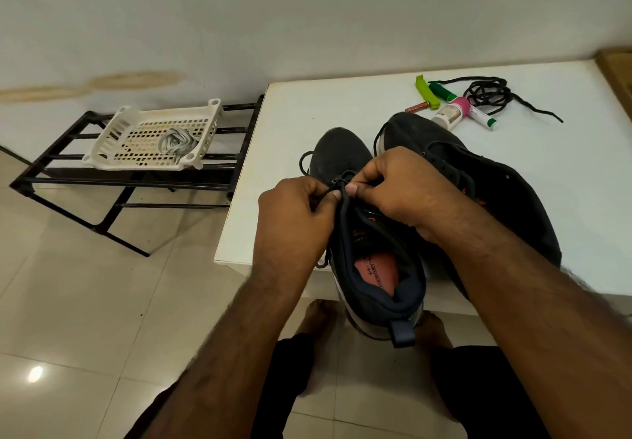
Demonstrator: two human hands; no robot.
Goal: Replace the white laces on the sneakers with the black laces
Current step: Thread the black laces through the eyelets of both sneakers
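White bench [581,171] against a pale wall, its near-left corner over glossy cream floor tiles. Left of the bench, a black rack [68,178] carrying a white perforated basket [113,134] with the white laces [176,142] coiled inside.

On the bench, two dark sneakers side by side. Near sneaker [342,154] with toe toward the wall and heel over the near bench edge, long axis running away from the person, opening up, red insole showing. Second sneaker [513,192] just to its right, touching or nearly so, toe also away, axis angled to the left at the far end.

Loose black lace [485,94] in a tangle at the far side of the bench, well apart from the sneakers, beside a green clip, small bottles and tubes [455,110].

Left hand [294,212] and right hand [403,188] both over the near sneaker's upper eyelets, fingers curled, each pinching a black lace [304,161] threaded in that sneaker, thumbs close together. Bare feet on the tiles below.
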